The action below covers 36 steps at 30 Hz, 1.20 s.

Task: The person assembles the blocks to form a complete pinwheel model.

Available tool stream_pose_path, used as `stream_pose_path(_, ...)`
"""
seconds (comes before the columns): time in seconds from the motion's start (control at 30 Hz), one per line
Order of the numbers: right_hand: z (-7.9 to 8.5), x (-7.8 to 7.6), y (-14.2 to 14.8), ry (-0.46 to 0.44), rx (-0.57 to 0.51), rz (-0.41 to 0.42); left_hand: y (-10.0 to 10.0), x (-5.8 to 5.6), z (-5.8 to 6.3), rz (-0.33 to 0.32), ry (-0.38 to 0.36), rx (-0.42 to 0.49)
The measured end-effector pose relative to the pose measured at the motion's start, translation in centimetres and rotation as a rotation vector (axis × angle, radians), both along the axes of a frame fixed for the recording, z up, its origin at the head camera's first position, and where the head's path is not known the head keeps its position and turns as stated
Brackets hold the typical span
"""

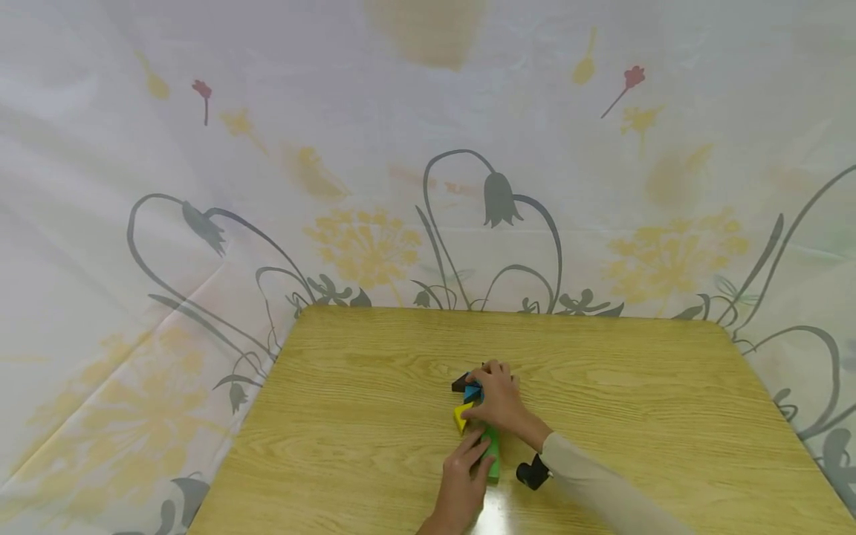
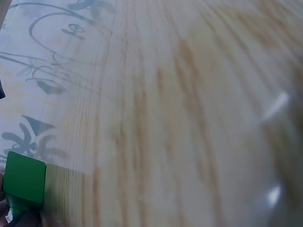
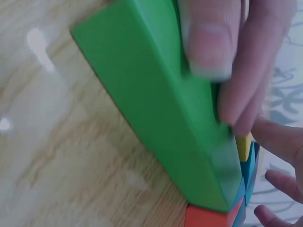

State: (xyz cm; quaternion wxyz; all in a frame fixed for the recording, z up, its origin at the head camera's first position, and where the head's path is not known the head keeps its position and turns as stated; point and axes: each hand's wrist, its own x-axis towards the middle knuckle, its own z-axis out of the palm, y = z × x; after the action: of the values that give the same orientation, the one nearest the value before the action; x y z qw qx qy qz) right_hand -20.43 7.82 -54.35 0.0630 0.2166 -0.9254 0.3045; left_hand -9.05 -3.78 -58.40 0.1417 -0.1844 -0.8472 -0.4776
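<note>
A long green block (image 1: 493, 455) lies on the table with my left hand (image 1: 461, 475) gripping it, fingers along its left side. In the right wrist view the green block (image 3: 156, 109) fills the middle, left-hand fingertips on its upper face. My right hand (image 1: 500, 401) hovers low over the far end of the block row, fingers spread, thumb near a yellow triangular block (image 1: 461, 417). Partly beneath it show a blue block (image 1: 472, 391) and a dark block (image 1: 459, 383). An orange-red block (image 3: 208, 217) meets the green block's end.
A black object (image 1: 532, 472) sits near my right sleeve (image 1: 595, 483), its kind unclear. The wood-grain table (image 1: 348, 416) reaches back to a flower-printed curtain (image 1: 374, 148).
</note>
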Motion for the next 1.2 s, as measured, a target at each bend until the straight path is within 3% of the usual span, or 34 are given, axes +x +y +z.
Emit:
stream_pose_path(0.2,0.0,-0.7,0.6,-0.012,0.005,-0.013,-0.2,0.0,0.2,-0.010,-0.069,0.001)
stream_pose_path(0.57,0.3,-1.9,1.6,-0.112,-0.012,0.017,-0.1,-0.1,-0.1,0.007,-0.020,0.005)
stream_pose_path(0.93,-0.2,-2.8,2.5,-0.121,-0.003,0.045,-0.2,-0.1,-0.1,-0.014,-0.099,0.026)
stream_pose_path(1.2,-0.1,-3.0,3.0,-0.145,-0.012,0.054,-0.1,-0.2,-0.1,-0.002,-0.075,0.027)
